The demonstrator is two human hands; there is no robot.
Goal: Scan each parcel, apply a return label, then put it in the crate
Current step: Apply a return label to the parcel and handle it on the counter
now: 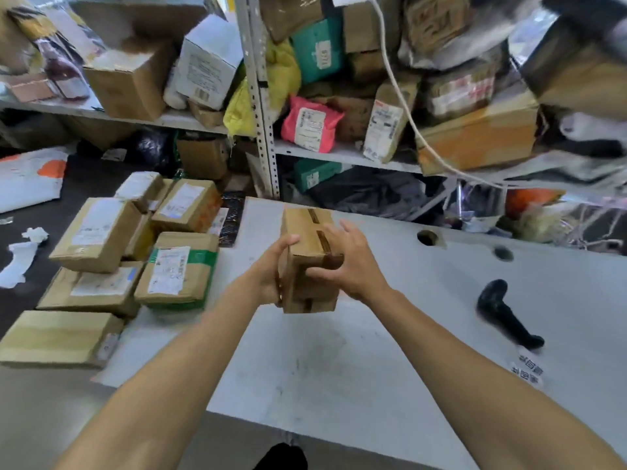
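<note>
A small brown parcel (310, 259) is held up above the grey bench (339, 368). The left hand (271, 269) grips its left side with curled fingers; the right hand (346, 262) rests on its right side, fingers spread. A black scanner (505, 315) lies well to the right, near some return labels (527, 368). More parcels (135, 252) are stacked to the left.

There is only one view, from a wide-angle camera worn on the person's head. It looks forward and down, close over the pale grey table (339, 368), which fills the lower half of the frame. Both bare forearms enter from the bottom edge and meet near the centre. The grey metal shelving (261, 106) crosses the top and bends at the edges.
</note>
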